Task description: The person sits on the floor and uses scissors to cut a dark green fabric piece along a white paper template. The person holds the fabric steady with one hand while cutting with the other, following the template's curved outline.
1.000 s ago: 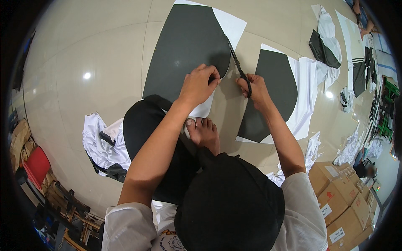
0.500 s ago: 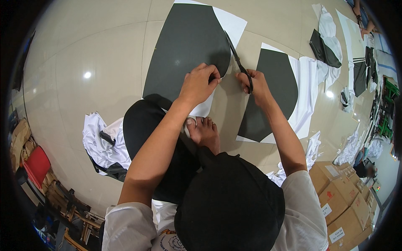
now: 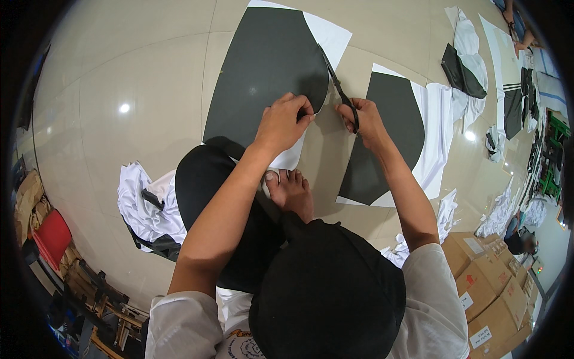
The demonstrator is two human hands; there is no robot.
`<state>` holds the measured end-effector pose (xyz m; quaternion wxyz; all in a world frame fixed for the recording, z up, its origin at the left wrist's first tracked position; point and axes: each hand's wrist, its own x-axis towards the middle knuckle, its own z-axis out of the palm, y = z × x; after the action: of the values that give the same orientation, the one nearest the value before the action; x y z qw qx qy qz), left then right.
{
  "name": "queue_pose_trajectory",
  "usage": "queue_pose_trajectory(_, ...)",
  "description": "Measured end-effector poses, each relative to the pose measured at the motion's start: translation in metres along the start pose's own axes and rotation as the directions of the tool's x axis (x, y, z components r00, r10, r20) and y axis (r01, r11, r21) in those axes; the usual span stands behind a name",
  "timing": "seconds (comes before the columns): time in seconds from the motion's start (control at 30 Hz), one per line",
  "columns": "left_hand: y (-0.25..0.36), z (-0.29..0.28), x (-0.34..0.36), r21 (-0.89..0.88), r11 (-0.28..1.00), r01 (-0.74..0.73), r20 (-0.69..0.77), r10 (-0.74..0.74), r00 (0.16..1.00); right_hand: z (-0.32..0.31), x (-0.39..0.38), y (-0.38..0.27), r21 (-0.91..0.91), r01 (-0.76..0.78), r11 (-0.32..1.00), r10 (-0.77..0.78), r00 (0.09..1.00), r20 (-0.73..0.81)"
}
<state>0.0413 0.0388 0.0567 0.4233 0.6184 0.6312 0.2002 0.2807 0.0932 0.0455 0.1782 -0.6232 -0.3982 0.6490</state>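
Observation:
A large dark grey panel with white margins (image 3: 263, 66), its sides curved, lies on the tiled floor ahead of me. My left hand (image 3: 287, 119) pinches the panel's right edge near its lower end. In my right hand (image 3: 363, 122) are black scissors (image 3: 338, 85), fingers through the handles. Their blades point up and left along the panel's curved right edge, where grey meets the white margin. To the right lies a second dark grey panel (image 3: 388, 137) with white borders, partly beneath my right hand.
White fabric (image 3: 436, 131) lies beside the second panel. Bunched white cloth (image 3: 149, 200) is at my left, near a red chair part (image 3: 52, 239). Cardboard boxes (image 3: 484, 275) stand at lower right. Other people (image 3: 521, 36) are at the far right. My bare foot (image 3: 291, 192) rests just below the panel.
Almost nothing differs. The scissors' blades sit slightly further left against the panel's edge, and both hands keep nearly the same place.

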Motion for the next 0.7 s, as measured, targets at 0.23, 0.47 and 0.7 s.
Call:
queue_pose_trajectory(0.23, -0.001, 0.001, 0.0, 0.003, 1.0, -0.006, -0.001, 0.006, 1.0, -0.003, 0.001, 0.0, -0.05, 0.006, 0.999, -0.006, 1.0, -0.013)
queue_pose_trajectory(0.47, -0.004, 0.002, 0.0, -0.007, 0.999, -0.035, -0.025, 0.035, 0.999, -0.002, 0.002, -0.008, -0.066, -0.021, 0.998, 0.021, 1.0, 0.002)
queue_pose_trajectory(0.7, -0.001, 0.001, -0.001, -0.013, 1.0, -0.024, -0.019, 0.024, 1.0, 0.0, 0.01, -0.007, -0.039, 0.01, 0.999, -0.009, 1.0, 0.016)
